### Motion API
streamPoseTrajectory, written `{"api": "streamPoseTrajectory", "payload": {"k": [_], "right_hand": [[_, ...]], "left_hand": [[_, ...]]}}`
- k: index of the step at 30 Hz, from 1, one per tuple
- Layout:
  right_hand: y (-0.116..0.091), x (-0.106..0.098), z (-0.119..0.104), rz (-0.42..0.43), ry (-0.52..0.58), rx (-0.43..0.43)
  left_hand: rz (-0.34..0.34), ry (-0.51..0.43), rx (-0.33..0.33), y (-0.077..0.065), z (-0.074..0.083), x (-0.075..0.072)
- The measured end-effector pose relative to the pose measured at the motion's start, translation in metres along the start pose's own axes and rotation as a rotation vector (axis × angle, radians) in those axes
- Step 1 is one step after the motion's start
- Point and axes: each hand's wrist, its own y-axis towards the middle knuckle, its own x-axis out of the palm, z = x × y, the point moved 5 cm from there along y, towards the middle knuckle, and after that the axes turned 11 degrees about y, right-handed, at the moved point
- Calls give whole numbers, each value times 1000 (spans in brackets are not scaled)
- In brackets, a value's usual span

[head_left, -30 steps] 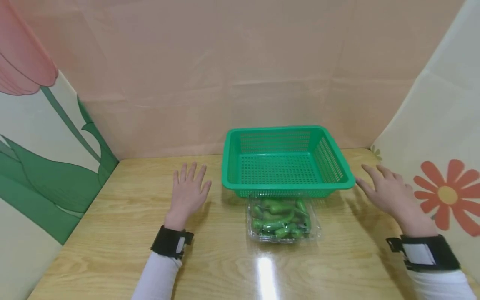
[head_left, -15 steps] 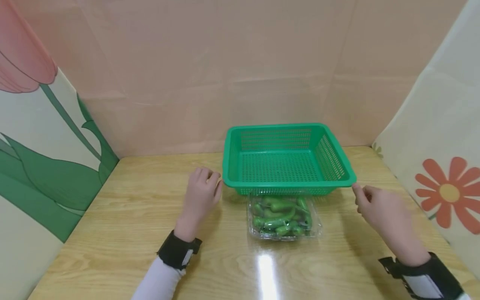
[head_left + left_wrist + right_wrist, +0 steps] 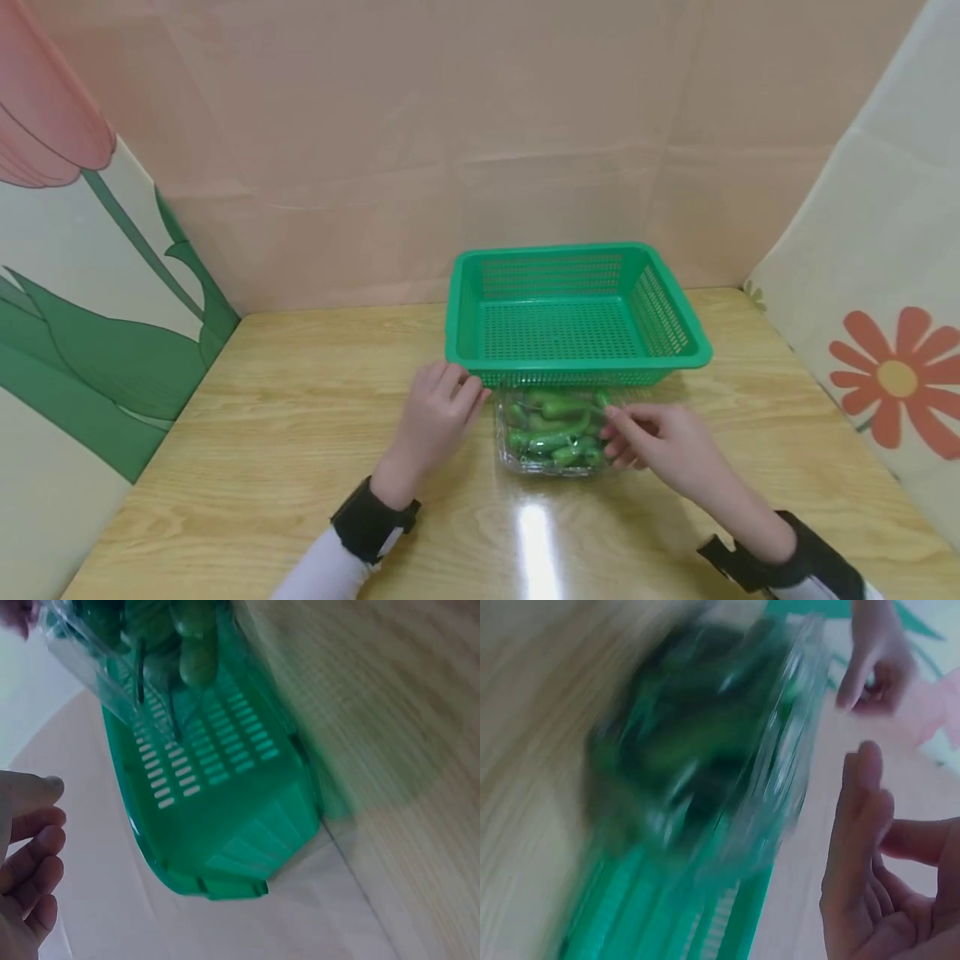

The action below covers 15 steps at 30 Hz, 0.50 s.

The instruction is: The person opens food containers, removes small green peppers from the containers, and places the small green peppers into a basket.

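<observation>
A clear plastic box full of green peppers lies on the table, against the front of a green basket. At the box's left side, close by the basket's front left corner, is my left hand, fingers loosely bent. The left wrist view shows nothing between its thumb and fingers. My right hand overlaps the box's right edge in the head view. In the right wrist view that hand appears apart from the blurred box, its fingers loosely bent and holding nothing.
The basket's slotted floor shows bare. Behind the wooden table hangs a pink cloth backdrop, with flower-printed sheets at the left and right sides.
Both hands have drawn in toward the plastic box: the left moved right, the right moved left from the basket's front right corner. The fingers went from spread to loosely bent. Basket and box stay put.
</observation>
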Motion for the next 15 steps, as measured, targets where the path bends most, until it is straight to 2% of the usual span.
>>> {"api": "streamPoseTrajectory", "payload": {"k": [8,11,15], "right_hand": [[-4,59,-14,-435,341,52],[-7,79,-17,-524,400,70],[-9,99,-20,-583,419,81]], "left_hand": [[44,-3,78,-3,21,-6],[38,-2,108,-6,28,-7],[28,-14,144,-10,36,-8]]}}
